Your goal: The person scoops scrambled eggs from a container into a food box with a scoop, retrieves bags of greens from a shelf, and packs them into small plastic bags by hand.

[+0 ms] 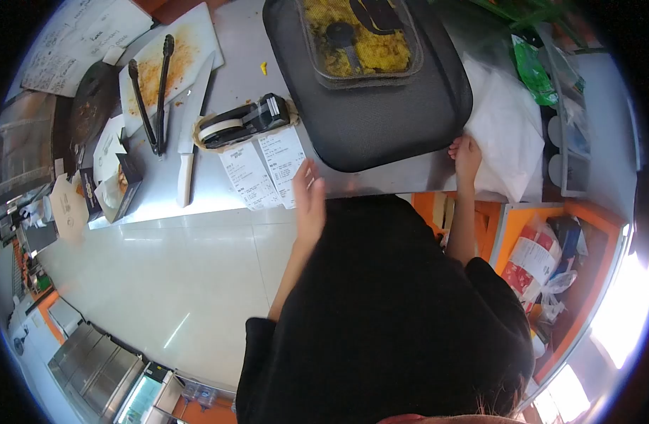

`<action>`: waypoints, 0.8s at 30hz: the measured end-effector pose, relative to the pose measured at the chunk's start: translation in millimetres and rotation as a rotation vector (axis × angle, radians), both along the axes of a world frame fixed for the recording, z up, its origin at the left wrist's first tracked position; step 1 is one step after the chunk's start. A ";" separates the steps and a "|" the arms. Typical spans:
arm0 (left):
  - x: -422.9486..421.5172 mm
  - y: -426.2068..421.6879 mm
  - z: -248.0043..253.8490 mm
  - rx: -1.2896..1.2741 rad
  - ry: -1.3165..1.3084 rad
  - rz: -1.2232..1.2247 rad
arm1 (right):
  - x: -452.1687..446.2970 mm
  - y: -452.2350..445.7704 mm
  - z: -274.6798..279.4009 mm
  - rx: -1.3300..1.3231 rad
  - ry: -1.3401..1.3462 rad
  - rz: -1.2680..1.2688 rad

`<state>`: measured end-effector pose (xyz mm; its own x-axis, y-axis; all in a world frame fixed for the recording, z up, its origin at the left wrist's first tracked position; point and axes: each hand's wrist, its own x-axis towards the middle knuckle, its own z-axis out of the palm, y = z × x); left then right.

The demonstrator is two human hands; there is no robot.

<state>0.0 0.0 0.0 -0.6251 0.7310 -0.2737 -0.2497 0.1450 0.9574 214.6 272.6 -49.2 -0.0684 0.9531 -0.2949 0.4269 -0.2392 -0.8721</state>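
Note:
My left hand (pixel 310 205) is at the counter's front edge with its fingers stretched out, holding nothing. Its fingertips are beside two printed receipts (pixel 284 157), which lie under a black tape dispenser (pixel 250 121). My right hand (pixel 465 154) has its fingers curled in at the left edge of a white plastic bag (pixel 505 127), seemingly gripping it. Between the hands sits a large dark grey tray (pixel 381 131). On it stands a clear container (pixel 370 79) with yellow food and a black utensil inside.
To the left, black-tipped tongs (pixel 160 99) rest on a stained white cutting board (pixel 197 42), beside a white-handled knife (pixel 186 177). Small open cartons (pixel 116 187) stand at the left edge. A green packet (pixel 535 71) lies at the right, above an orange shelf (pixel 593 233) holding packages.

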 end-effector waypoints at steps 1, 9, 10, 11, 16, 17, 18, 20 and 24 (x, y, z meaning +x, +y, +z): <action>-3.8 17.5 4.5 -0.057 0.209 -0.075 | -15.4 -8.6 8.4 0.042 -0.051 0.005; 3.3 56.9 -65.8 -0.287 0.539 -0.049 | -20.8 36.0 17.2 0.457 -0.057 -0.027; -0.4 57.0 -69.3 -0.248 0.549 -0.053 | -24.5 42.0 10.2 0.371 -0.142 -0.022; -4.4 57.3 -72.1 -0.208 0.557 -0.059 | -26.5 46.9 5.3 0.281 -0.228 -0.013; -6.4 63.6 51.1 -0.012 0.602 0.086 | -25.9 26.5 84.7 -0.015 0.237 0.177; -11.6 60.8 62.3 0.035 0.658 0.080 | -25.3 25.3 98.0 -0.003 0.306 0.148; -16.6 58.6 75.1 0.080 0.714 0.077 | -26.6 26.7 110.1 0.009 0.375 0.121; -22.3 63.1 129.5 0.122 1.006 0.045 | -33.2 30.6 149.6 -0.063 0.651 0.176; -55.8 107.7 172.4 0.389 1.524 0.093 | -64.7 46.9 223.3 0.149 1.005 0.361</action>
<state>-55.8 107.7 172.4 -0.1718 0.5487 0.8182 0.9522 -0.1205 0.2807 149.9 319.5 174.1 -0.4989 0.8498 0.1702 -0.4774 -0.1055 -0.8723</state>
